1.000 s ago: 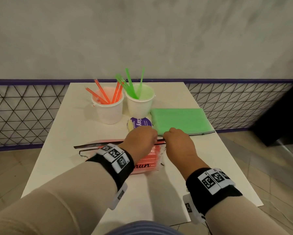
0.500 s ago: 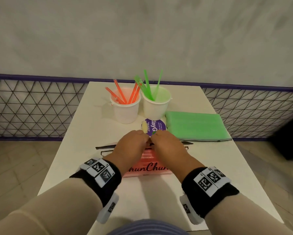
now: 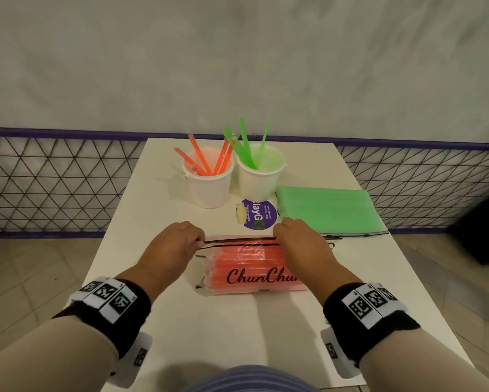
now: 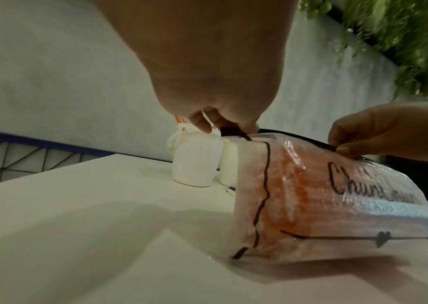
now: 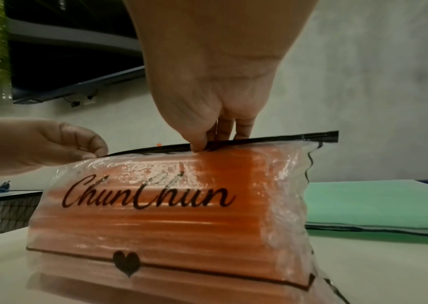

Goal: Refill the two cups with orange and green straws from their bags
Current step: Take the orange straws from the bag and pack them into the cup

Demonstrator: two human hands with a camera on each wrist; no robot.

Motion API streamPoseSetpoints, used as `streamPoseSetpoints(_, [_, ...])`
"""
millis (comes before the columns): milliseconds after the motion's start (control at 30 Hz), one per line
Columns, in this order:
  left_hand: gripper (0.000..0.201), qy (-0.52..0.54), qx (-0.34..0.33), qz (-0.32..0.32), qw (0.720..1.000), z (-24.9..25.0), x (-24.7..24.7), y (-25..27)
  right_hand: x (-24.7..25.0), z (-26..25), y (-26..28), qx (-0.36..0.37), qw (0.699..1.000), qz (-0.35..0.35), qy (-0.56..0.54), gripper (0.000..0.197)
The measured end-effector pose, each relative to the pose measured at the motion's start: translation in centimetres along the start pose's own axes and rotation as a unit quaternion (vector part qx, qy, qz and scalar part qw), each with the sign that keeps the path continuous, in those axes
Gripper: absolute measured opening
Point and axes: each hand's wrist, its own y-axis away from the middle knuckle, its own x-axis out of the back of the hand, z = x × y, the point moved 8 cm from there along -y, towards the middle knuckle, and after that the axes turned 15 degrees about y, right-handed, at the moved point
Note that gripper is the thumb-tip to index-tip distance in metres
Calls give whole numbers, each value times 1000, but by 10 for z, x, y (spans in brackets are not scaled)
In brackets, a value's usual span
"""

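Both hands pinch the black zip strip (image 3: 239, 240) of the orange bag (image 3: 251, 271), left hand (image 3: 172, 247) at its left end, right hand (image 3: 300, 244) further right. Its top is lifted off the table (image 3: 223, 335), in front of the cups (image 3: 209, 183); the green bag (image 3: 326, 210) lies flat beside them.

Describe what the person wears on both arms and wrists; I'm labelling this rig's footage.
Both arms wear long beige sleeves. Each wrist carries a black band: the left band and the right band each bear white tags printed with black square codes, with a white camera unit beneath.
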Motion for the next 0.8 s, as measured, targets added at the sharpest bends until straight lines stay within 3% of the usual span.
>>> streamPoseSetpoints(133, [7,25,-11,14,1000,13,-2,-9,-1,-9,-7,19,1000,8,-18,8])
streamPoseSetpoints(233, [9,14,-31,-11,999,24,-13,-15,-4,-29,-14,59,998,-10,1,16])
streamPoseSetpoints(400, [8,-10,-30,13,999,2,0,-5,4,-22,-9,28,1000,13,4,22])
streamPoseSetpoints(533, [7,-7,11,14,1000,-15,-3,12,4,-27,-4,25,1000,16,7,30])
streamPoseSetpoints(633, [8,55,29,43,997,-12,0,17,4,-28,-2,15,1000,19,-13,11])
streamPoseSetpoints(733, [18,146,1,76,986,22,6,4,0,-27,-7,21,998,-46,-44,23])
streamPoseSetpoints(800, [23,141,1,24,990,47,-9,-13,1,-25,-13,26,995,-83,-48,22])
